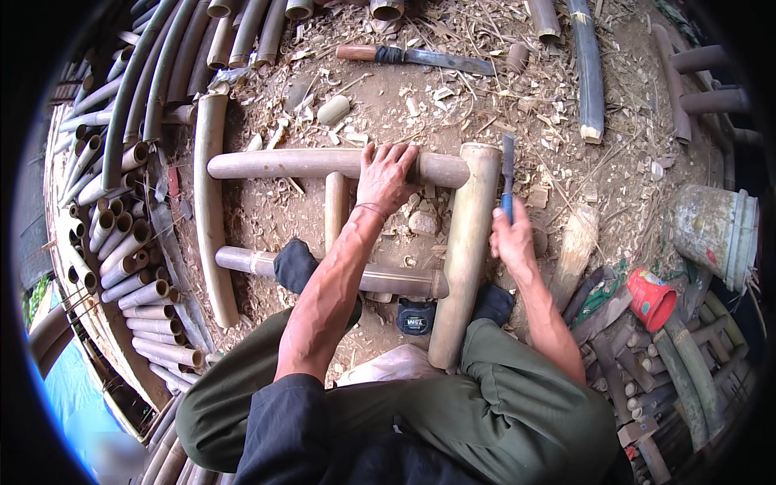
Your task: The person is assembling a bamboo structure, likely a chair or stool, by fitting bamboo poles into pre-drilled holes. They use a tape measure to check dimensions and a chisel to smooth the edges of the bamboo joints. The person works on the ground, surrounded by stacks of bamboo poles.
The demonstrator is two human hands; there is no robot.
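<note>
A bamboo frame [283, 164] lies on the ground in front of my crossed legs, its two rails joined to a post at either end. My left hand [386, 179] is wrapped over the far rail, near the right-hand post [469, 242]. Just right of that post, my right hand [515, 234] grips the blue handle of a chisel [508, 166], its flat blade pointing away from me. A short bamboo crosspiece [336, 214] stands between the rails beside my left wrist. Under the near rail sits a dark tape measure [415, 317].
Wood shavings cover the dirt floor. A long knife [440, 60] lies at the far side. Bamboo lengths [133, 242] are stacked at the left. To the right are a worn bucket [711, 234], a red container [649, 299] and bamboo offcuts [638, 380].
</note>
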